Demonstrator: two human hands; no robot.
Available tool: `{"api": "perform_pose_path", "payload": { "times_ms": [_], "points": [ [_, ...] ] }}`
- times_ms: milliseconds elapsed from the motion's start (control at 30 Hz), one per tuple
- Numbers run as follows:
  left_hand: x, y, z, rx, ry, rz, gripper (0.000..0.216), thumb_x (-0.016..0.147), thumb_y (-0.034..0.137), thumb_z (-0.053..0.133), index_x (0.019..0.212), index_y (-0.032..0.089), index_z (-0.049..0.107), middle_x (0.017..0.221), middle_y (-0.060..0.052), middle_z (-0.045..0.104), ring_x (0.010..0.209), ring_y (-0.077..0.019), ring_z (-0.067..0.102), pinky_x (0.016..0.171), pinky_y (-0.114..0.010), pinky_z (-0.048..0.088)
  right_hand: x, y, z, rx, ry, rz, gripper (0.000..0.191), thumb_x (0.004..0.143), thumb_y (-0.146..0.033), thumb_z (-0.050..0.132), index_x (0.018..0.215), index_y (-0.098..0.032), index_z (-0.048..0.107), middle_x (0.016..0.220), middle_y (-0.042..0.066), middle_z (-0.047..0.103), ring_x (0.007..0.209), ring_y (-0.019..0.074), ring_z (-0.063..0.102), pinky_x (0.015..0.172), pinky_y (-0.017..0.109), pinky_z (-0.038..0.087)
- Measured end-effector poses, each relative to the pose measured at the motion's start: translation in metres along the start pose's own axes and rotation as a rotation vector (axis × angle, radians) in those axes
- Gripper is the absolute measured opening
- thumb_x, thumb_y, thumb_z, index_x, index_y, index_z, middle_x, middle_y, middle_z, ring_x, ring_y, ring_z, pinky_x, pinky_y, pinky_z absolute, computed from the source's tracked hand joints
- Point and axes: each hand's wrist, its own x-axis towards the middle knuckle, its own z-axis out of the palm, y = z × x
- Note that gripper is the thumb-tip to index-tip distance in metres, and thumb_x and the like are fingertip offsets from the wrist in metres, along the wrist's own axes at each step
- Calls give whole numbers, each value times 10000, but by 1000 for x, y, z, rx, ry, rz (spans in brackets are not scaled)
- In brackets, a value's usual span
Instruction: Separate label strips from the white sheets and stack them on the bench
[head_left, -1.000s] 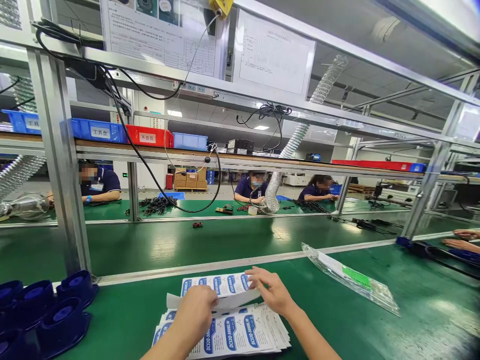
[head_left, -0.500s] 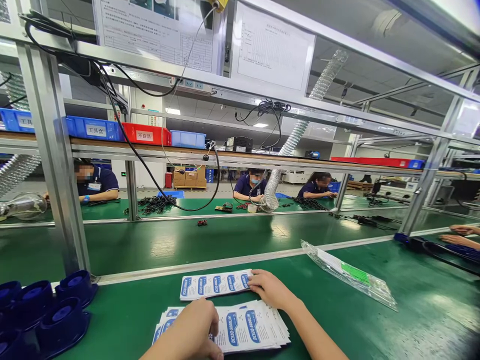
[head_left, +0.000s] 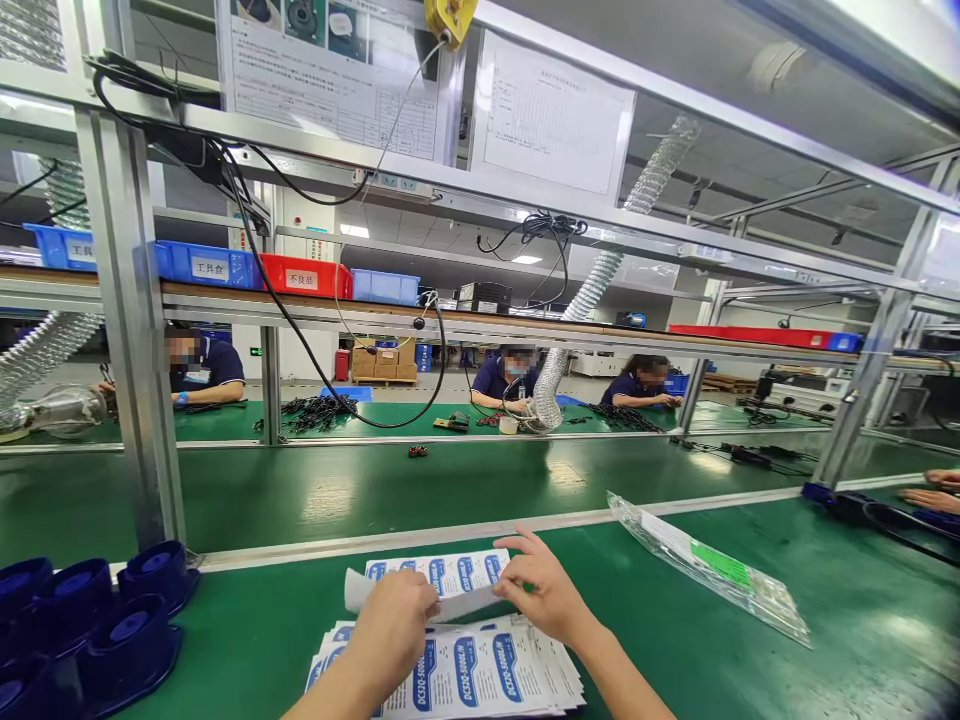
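Note:
Between my hands is a white label sheet (head_left: 466,604), its plain side toward me. My left hand (head_left: 397,618) is closed on its middle, and the free left end curls up past the wrist. Thumb and finger of my right hand (head_left: 541,592) pinch the right end, other fingers raised. Right behind it lies a strip of labels (head_left: 472,570) printed in blue and white. Nearer me a loose, fanned stack of label sheets (head_left: 487,672) marked "DC52Q-5000L/H" lies on the green table, partly covered by my left forearm.
Several dark blue round plastic parts (head_left: 127,640) stand at the left. A clear plastic bag (head_left: 709,565) with a green label lies to the right. A metal post (head_left: 127,330) rises at the left, and co-workers sit across the bench.
A sheet has been lifted and tilted up between my hands. My left hand has moved up from the near stack, and my right hand now pinches the sheet's end.

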Motion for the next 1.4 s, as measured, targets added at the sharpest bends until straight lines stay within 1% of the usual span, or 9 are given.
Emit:
{"api": "perform_pose_path", "payload": {
  "times_ms": [133,300,500,600,767,933,1067,1167,1400],
  "points": [
    [-3,10,-7,14,-92,-60,313,924,115,480,908,175,786,1003,-112,759,980,-279,685,819,-348,493,-5,21,6,223,75,271,404,1063,-472,445,1003,-243,773,1036,92,771,1036,288,700,932,458,553],
    [-11,27,-20,12,-279,-140,180,847,238,655,891,206,827,970,-113,790,955,-328,728,822,-370,527,-13,43,7,47,-230,331,403,828,-392,803,1212,-273,764,1337,83,695,1333,353,541,1118,499,449],
    [-23,31,-27,-54,-409,-148,320,608,307,877,922,260,837,1012,-92,790,984,-362,719,853,-398,544,-8,37,9,-87,-318,231,229,983,-289,584,1021,-297,810,1190,33,768,1314,325,557,1083,485,468],
    [-23,26,-22,-163,-284,-118,419,687,407,859,1076,264,798,1221,-94,726,1132,-340,661,969,-402,521,-4,31,5,-177,-264,140,291,1002,-226,526,932,-279,804,971,48,797,1177,312,635,1019,472,497],
    [-11,15,-10,-33,48,-11,566,870,208,697,1425,234,588,1594,-127,442,1491,-358,330,1200,-511,319,1,10,-2,-244,-81,-45,185,977,-212,637,889,-279,786,870,24,791,1083,280,687,1160,536,382],
    [-2,9,-8,18,-22,38,301,963,100,470,1013,194,752,1115,-103,735,1126,-299,620,969,-439,452,1,-9,1,-29,14,-103,128,956,-343,721,853,-308,789,851,-2,796,1106,278,696,1189,529,372],
    [-3,12,-12,20,-102,-31,303,914,93,479,903,167,772,1000,-110,749,993,-286,662,833,-369,472,-4,8,1,211,63,175,348,991,-522,615,1133,-254,785,1120,110,776,1117,303,692,1005,468,551],
    [-4,15,-12,-1,-197,-69,246,909,254,578,875,184,811,980,-99,767,960,-305,683,827,-361,485,-10,29,0,119,-93,299,439,978,-500,628,1323,-241,709,1351,127,686,1288,336,596,1101,505,486],
    [-11,25,-13,24,-401,-122,222,620,204,826,833,261,840,861,-62,789,893,-316,721,797,-340,512,-12,41,6,-83,-320,226,154,954,-326,656,942,-303,808,1154,19,778,1332,325,554,1101,475,457]
  ]
}}
